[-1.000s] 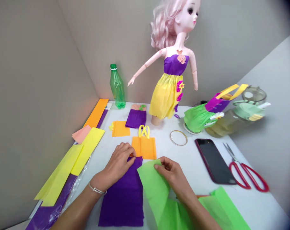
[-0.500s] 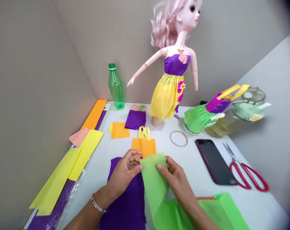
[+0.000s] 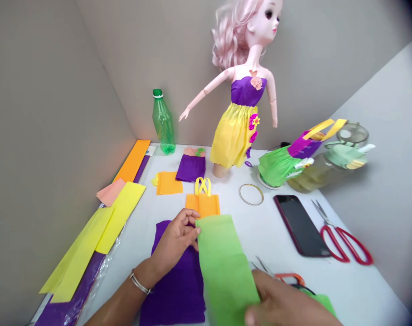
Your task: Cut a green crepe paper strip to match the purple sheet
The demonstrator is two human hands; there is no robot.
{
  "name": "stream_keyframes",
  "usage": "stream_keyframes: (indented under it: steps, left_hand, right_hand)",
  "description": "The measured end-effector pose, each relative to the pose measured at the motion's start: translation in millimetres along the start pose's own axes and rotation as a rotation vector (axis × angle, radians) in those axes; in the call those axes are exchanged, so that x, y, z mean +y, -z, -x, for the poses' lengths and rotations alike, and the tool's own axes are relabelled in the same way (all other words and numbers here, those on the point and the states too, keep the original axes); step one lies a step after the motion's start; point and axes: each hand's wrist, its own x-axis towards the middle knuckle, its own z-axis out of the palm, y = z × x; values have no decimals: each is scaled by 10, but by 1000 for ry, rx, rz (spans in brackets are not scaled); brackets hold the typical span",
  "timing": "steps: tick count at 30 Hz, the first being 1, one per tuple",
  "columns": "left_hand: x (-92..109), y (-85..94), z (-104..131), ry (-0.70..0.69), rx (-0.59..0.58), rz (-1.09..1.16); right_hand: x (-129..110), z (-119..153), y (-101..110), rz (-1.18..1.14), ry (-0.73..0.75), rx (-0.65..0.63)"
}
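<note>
A light green sheet of crepe paper (image 3: 222,258) is stretched between my hands. My left hand (image 3: 175,242) pinches its upper left corner between thumb and fingers. Lower right, my right hand (image 3: 285,299), slightly blurred, grips the sheet's right edge near the bottom. Beneath lies a purple crepe paper sheet (image 3: 172,290), partly covered by the green one and my left hand. Just beyond my fingertips is a small orange paper bag (image 3: 203,206) with crossed yellow handles. Orange-handled scissors (image 3: 290,276) lie behind my right hand, partly hidden, with another green piece (image 3: 324,302) nearby.
A doll (image 3: 239,127) in purple and yellow stands at the back, beside a green bottle (image 3: 164,129). A small green-skirted dress (image 3: 277,165), glass jar (image 3: 307,179), bangle (image 3: 251,194), phone (image 3: 301,225) and red-handled scissors (image 3: 345,240) are rightward. Yellow paper (image 3: 79,253) lies left.
My right hand has moved down and right along the green sheet, which now lies straighter. The orange-handled scissors have become more visible. My left hand still holds the upper left corner.
</note>
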Motion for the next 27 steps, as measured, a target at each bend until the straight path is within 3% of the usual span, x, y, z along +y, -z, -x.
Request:
stream_keyframes:
  steps: [5,7,9,11,15,20,23,27]
  left_hand:
    - [-30,-61,-32,19,-87,-7]
    - [12,-78,-21,30,-137,3]
    - [76,-88,7,42,-205,22]
    - [143,-85,38,42,-252,36]
    - [241,-61,78,9,-215,-12]
    - [266,-171,188,-1,-168,132]
    - [170,-349,364,84,-294,281]
    - [-172,-566,608,223,-455,249]
  right_hand:
    - [96,-290,239,-232,78,373]
    - [29,-425,288,-214,108,425]
    - [-92,-502,302,-108,224,427]
    - [-225,-516,290,-31,283,336]
    - [-377,-468,224,-132,224,186]
    - [-424,-393,162,-302,191,283]
    - [-502,-311,192,-219,233,392]
    - [-554,-308,288,-115,236,449]
